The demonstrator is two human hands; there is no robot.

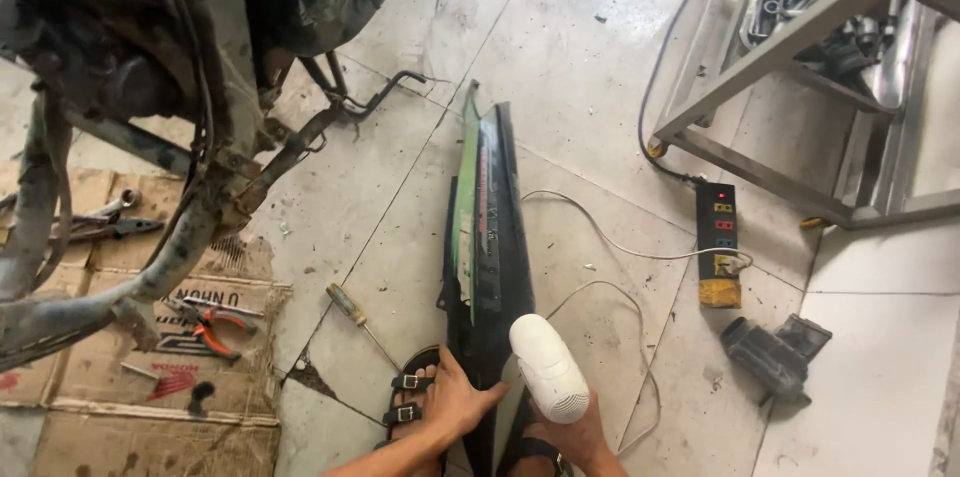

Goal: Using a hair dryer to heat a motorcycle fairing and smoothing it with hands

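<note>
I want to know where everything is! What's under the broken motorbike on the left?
Flattened brown cardboard lies under the motorbike frame. On it you can see red-handled pliers and a wrench. The frame's tubes cover some of the cardboard, so whatever lies there is hidden.

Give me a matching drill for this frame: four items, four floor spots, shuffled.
Items:
1. screwdriver
2. power strip
3. red-handled pliers
4. white heat gun

Places:
A. on the flattened cardboard
B. in the right hand
C. on the tile left of the long dark panel
D. on the tile below the metal rack

Pairs: 1-C, 2-D, 3-A, 4-B
</note>
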